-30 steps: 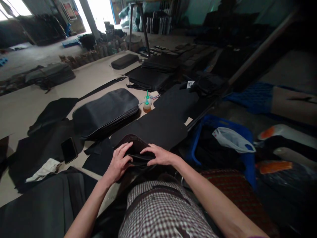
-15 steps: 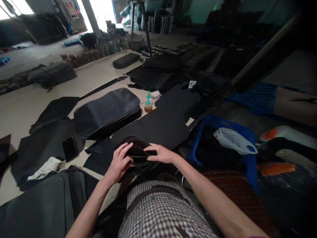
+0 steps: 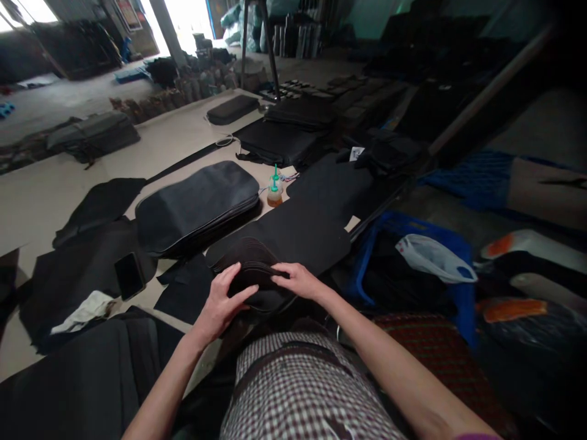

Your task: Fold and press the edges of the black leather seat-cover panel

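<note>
A fanned stack of dark leather pieces [image 3: 250,260] rests at the near edge of the table, just in front of my lap. My left hand [image 3: 223,302] grips its left side, thumb on top and fingers curled around the edge. My right hand [image 3: 298,280] pinches the stack's right side with fingers pressed on the top piece. A large black sheet [image 3: 293,229] lies just beyond the stack.
A thick pile of black panels [image 3: 197,205] lies to the left, a small glue bottle with a green cap [image 3: 274,192] behind. A phone [image 3: 128,275] and white rag [image 3: 85,310] sit far left. A blue crate [image 3: 413,263] stands on the right.
The stack has been tipped up and flattened so its top face shows; both hands shifted slightly forward, still gripping it.
</note>
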`<state>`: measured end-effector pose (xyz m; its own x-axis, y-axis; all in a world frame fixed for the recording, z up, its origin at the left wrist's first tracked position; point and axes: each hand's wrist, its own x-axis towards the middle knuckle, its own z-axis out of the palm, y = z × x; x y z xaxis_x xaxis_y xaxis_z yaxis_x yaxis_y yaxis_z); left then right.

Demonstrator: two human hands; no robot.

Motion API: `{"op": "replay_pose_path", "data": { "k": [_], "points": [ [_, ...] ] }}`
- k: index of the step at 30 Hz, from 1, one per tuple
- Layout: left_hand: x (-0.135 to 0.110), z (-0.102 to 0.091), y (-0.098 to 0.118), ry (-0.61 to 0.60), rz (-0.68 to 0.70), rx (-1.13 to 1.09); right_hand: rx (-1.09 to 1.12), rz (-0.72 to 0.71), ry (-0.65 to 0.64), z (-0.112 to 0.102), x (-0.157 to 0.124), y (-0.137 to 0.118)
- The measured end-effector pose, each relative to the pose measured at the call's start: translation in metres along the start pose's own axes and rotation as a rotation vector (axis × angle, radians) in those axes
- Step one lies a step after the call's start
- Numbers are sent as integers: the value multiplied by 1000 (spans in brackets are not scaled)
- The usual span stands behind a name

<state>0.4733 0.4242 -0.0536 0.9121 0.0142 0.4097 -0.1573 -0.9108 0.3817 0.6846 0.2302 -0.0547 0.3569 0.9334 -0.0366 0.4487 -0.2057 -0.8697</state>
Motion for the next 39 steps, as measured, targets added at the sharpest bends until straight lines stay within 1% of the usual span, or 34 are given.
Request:
{"op": "replay_pose_path", "data": {
  "k": [2,4,7,9,11,13,16,19,21,24,26,30,35,37,39],
  "points": [
    [2,-3,1,-45,25,25,34,10,-26,-1,1,3],
    [5,-5,2,-69,13,22,56,10,-55,-3,1,2],
    [9,-5,2,-71,-10,14,52,12,-133,-8,-3,-4],
    [11,-4,1,-65,-3,16,18,5,-209,-11,-6,-9],
    [12,-3,1,-65,3,17,-38,-5,-245,-11,-8,-14],
    [11,-2,0,-66,10,16,-99,-32,-194,-8,-10,-16],
    [7,0,-1,-27,-4,9,-127,-75,-41,0,-10,-14],
    [2,1,0,41,-6,46,-83,-47,50,4,-8,-10],
    [0,0,2,34,51,105,-47,-13,58,3,-5,-7],
    [0,0,4,-39,128,175,3,22,39,2,-3,-4],
    [1,0,4,-54,116,186,29,18,18,1,-3,-4],
    [5,0,4,-41,73,164,42,-23,-38,-3,-6,-7],
    [8,0,4,-74,43,143,-55,-56,-154,-7,-11,-15],
    [6,2,2,-76,50,140,-117,-86,-141,-4,-13,-17],
    [3,5,0,-44,56,128,-156,-118,-76,1,-13,-16]
  ]
}}
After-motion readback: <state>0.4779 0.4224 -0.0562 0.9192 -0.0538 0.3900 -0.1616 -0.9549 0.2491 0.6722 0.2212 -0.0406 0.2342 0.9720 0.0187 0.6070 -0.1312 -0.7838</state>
